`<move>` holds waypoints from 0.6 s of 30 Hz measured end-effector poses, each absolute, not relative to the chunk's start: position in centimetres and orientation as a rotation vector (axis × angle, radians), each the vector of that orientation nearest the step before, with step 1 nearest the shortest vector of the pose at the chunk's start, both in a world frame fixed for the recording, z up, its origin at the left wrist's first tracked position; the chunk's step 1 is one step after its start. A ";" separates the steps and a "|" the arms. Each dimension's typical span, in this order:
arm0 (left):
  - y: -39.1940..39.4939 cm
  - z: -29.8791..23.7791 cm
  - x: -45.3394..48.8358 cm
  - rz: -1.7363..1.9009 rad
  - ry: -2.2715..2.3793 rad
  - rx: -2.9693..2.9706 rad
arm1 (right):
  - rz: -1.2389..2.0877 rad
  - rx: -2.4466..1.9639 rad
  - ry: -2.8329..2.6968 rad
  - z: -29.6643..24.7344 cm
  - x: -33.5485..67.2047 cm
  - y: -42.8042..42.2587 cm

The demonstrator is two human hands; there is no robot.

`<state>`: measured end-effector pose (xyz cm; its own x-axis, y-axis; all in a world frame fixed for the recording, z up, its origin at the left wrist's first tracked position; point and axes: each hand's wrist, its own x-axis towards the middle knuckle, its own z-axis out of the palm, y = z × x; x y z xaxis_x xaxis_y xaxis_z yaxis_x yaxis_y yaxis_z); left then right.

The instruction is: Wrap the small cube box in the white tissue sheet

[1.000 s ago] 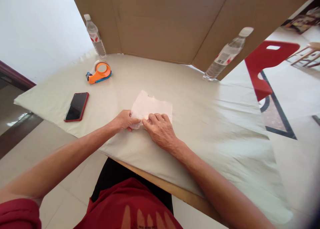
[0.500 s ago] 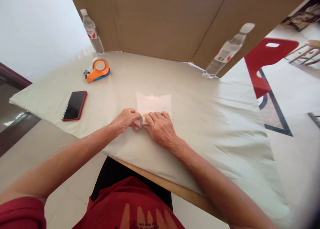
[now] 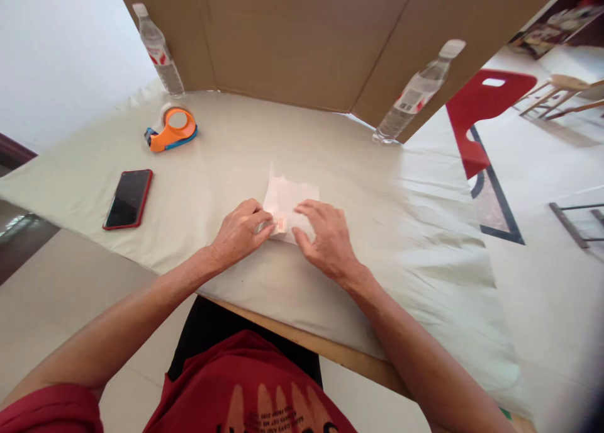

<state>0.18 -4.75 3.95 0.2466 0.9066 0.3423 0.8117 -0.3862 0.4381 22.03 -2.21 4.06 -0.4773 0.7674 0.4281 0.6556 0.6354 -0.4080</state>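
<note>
A thin, whitish, see-through sheet point(image 3: 295, 191) lies creased on the cloth-covered table in front of me. On its near part sits a small pale piece with orange-red print point(image 3: 281, 224); its kind is not clear. My left hand point(image 3: 241, 230) has thumb and fingers closed on the sheet's left edge, beside the printed piece. Over the sheet's right side is my right hand point(image 3: 328, 236), with thumb and fingers apart and nothing gripped between them.
A phone in a red case point(image 3: 128, 199) lies to the left, with an orange tape dispenser point(image 3: 172, 131) behind it. Two water bottles point(image 3: 161, 55) point(image 3: 418, 96) stand against a cardboard panel point(image 3: 292, 43). Beyond the table's right edge is a red chair point(image 3: 491, 109).
My right hand has lifted off the folded bit and moved right, its fingers spreading. The printed piece now shows between the hands. The whole view has shifted slightly.
</note>
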 end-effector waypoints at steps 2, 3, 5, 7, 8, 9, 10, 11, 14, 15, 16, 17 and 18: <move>-4.7 3.9 0.3 0.848 1.601 2.431 | 0.331 -1.372 -2.117 3.9 23.9 -1.9; -4.6 3.8 0.3 0.849 1.579 2.456 | 0.419 -1.500 -2.066 3.7 24.8 -1.7; -4.6 3.8 0.4 0.840 1.547 2.477 | 0.621 -1.679 -2.006 3.4 26.0 -1.6; -4.7 3.8 0.6 0.831 1.535 2.469 | 0.770 -1.748 -1.967 3.2 26.4 -1.7; -4.8 3.8 0.7 0.826 1.533 2.457 | 0.812 -1.754 -1.947 3.2 26.2 -1.8; -5.0 3.9 0.8 0.823 1.537 2.445 | 0.837 -1.749 -1.931 3.1 25.9 -1.9; -5.2 3.9 0.9 0.818 1.550 2.432 | 0.853 -1.742 -1.921 3.1 25.4 -1.9; -5.4 3.9 1.0 0.811 1.566 2.420 | 0.868 -1.736 -1.919 3.2 24.9 -2.0; -5.7 3.8 1.3 0.801 1.592 2.409 | 0.905 -1.706 -1.924 3.1 23.7 -2.0; -5.7 3.8 1.3 0.802 1.588 2.417 | 0.924 -1.689 -1.915 3.0 23.4 -1.9; -5.7 3.7 1.3 0.806 1.579 2.434 | 0.944 -1.670 -1.896 2.8 23.2 -1.7; -5.6 3.7 1.2 0.814 1.571 2.457 | 0.963 -1.648 -1.872 2.6 23.0 -1.6; -5.4 3.7 1.2 0.821 1.568 2.480 | 0.984 -1.620 -1.843 2.4 22.8 -1.4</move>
